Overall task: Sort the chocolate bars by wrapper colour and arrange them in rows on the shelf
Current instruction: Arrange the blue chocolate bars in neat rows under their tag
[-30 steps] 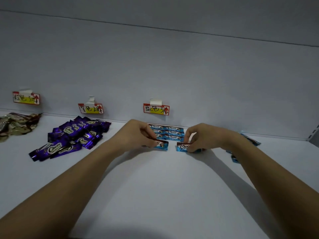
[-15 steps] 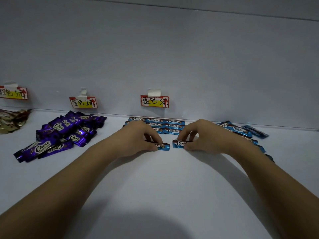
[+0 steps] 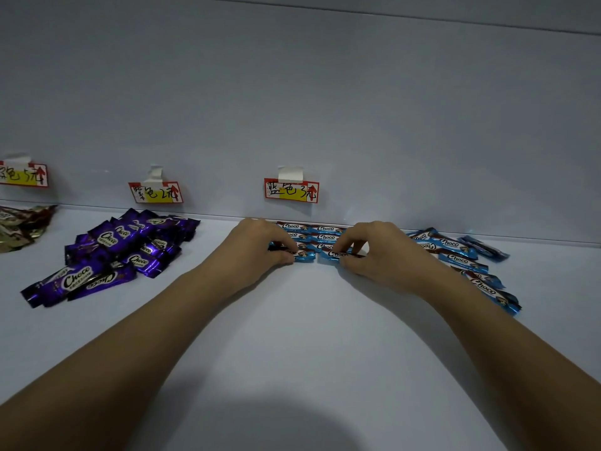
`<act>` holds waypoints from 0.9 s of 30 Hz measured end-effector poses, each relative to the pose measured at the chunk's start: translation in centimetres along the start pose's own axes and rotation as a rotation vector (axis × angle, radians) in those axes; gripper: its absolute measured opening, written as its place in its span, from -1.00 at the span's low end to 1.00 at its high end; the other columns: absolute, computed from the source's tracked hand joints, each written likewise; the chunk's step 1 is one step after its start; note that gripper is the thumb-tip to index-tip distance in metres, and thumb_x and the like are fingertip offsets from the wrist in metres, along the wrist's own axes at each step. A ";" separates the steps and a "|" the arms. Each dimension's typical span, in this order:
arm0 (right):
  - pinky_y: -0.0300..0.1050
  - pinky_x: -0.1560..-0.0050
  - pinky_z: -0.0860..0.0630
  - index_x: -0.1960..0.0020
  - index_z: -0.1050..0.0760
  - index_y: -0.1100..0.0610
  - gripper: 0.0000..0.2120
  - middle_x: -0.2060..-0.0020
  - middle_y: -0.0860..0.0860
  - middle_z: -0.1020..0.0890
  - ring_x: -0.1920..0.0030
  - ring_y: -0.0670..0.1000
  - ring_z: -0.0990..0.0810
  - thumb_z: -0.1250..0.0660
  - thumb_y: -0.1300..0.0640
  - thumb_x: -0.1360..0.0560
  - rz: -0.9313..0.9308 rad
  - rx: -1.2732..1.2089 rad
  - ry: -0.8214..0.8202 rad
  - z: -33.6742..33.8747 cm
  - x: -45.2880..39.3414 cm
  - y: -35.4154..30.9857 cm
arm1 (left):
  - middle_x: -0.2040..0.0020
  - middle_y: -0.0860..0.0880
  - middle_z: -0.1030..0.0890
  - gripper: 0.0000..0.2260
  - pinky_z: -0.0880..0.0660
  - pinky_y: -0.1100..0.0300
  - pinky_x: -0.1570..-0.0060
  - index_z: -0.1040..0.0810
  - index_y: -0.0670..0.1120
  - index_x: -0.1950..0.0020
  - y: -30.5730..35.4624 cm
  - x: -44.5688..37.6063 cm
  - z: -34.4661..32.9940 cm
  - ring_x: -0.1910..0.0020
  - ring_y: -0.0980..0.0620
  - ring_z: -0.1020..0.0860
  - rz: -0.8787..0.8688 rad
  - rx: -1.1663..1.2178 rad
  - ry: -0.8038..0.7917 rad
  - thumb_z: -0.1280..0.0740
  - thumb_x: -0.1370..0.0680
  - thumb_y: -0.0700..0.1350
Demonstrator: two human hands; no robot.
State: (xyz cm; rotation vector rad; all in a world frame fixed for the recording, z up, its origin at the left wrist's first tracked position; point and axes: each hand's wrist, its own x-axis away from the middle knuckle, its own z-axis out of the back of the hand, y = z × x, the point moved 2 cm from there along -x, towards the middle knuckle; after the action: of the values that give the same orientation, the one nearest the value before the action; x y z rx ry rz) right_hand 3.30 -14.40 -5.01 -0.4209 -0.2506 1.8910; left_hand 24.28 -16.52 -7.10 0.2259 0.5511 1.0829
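Three little handwritten price tags are hanging taped on the pale back wall (image 3: 325, 92): a blue-label tag (image 3: 291, 190) in the middle, another tag (image 3: 156, 192) left of it, and a third tag (image 3: 24, 174) getting cut off at the left edge.

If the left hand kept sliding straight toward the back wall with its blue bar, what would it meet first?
Most likely the rows of blue bars already laid just behind the left hand and its blue bar; the back wall comes after them. The gap looks small, though depth is unclear.
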 end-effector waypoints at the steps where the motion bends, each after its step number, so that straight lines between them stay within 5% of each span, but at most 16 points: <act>1: -0.28 0.14 -0.44 -0.08 -0.63 -0.04 -0.82 0.02 -0.12 -0.60 0.03 -0.10 -0.53 -0.36 0.14 -0.52 0.005 0.005 0.009 -0.2 0.0 -0.2 | -0.08 0.03 -0.66 -0.81 -0.44 0.21 -0.04 -0.69 0.02 -0.09 -0.1 0.0 -0.1 -0.02 0.08 -0.51 -0.012 -0.008 -0.011 -0.45 -0.49 -0.07; 9: -0.10 -0.05 -0.50 -0.12 -0.62 -0.07 -0.79 -0.12 -0.09 -0.60 -0.09 -0.06 -0.49 -0.31 0.12 -0.53 0.006 0.113 0.038 -1.5 -0.5 -1.1 | -0.13 0.07 -0.64 -0.80 -0.40 0.30 -0.11 -0.67 0.03 -0.12 -0.3 -0.1 -0.4 -0.10 0.11 -0.51 -0.043 -0.025 -0.056 -0.43 -0.51 -0.05; 19: -0.19 0.03 -0.40 -0.20 -0.60 -0.07 -0.75 -0.17 -0.06 -0.54 -0.15 -0.03 -0.46 -0.31 0.10 -0.55 0.046 0.219 0.011 -1.8 -0.9 -1.5 | -0.13 0.06 -0.64 -0.81 -0.49 0.12 -0.15 -0.67 0.03 -0.12 -0.3 -0.3 -0.5 -0.09 0.09 -0.52 -0.043 -0.040 -0.062 -0.42 -0.51 -0.05; 27: -0.13 0.04 -0.47 -0.05 -0.59 -0.04 -0.87 0.05 -0.13 -0.58 0.09 -0.11 -0.53 -0.31 0.12 -0.57 -0.083 0.000 0.229 2.6 -0.2 2.2 | -0.13 0.06 -0.63 -0.77 -0.45 0.21 -0.02 -0.63 0.04 -0.18 0.1 0.1 0.0 -0.05 0.14 -0.45 -0.003 0.011 0.083 -0.35 -0.55 0.03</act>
State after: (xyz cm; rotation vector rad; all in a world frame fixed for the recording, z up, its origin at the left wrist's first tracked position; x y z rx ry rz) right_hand 0.43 -15.27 -3.41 -0.6129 -0.1136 1.7439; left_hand 24.24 -16.41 -7.07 0.1905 0.6320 1.0900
